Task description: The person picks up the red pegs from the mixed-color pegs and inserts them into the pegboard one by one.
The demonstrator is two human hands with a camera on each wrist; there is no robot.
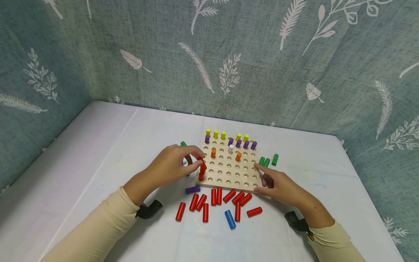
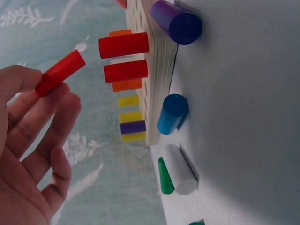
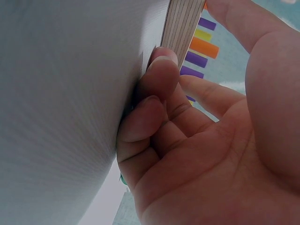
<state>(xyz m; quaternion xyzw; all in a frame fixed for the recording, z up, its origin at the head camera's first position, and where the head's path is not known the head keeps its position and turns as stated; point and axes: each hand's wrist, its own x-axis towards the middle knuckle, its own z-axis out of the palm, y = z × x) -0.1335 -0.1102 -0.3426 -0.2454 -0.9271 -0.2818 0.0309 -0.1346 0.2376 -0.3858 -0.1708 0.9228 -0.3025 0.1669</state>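
The work in hand looks like setting red pegs upright at the left edge of the square, pale wooden pegboard (image 1: pixel 216 168). The left hand (image 1: pixel 171 165) pinches a short red cylindrical peg (image 2: pixel 60 72) between thumb and fingers, aloft over the board's left side, clear of any hole. Two upright red cylindrical pegs (image 2: pixel 125 71) stand at that edge; in the head view these reds overlap, so which hole is nearest the held one is hard to tell. The right hand (image 1: pixel 281 185) grips the board's right front corner, apparently bracing it. The next move calls for turning the tilted peg upright over a free hole and pressing it in. More loose red cylindrical pegs (image 1: pixel 214 197) lie in front of the board.
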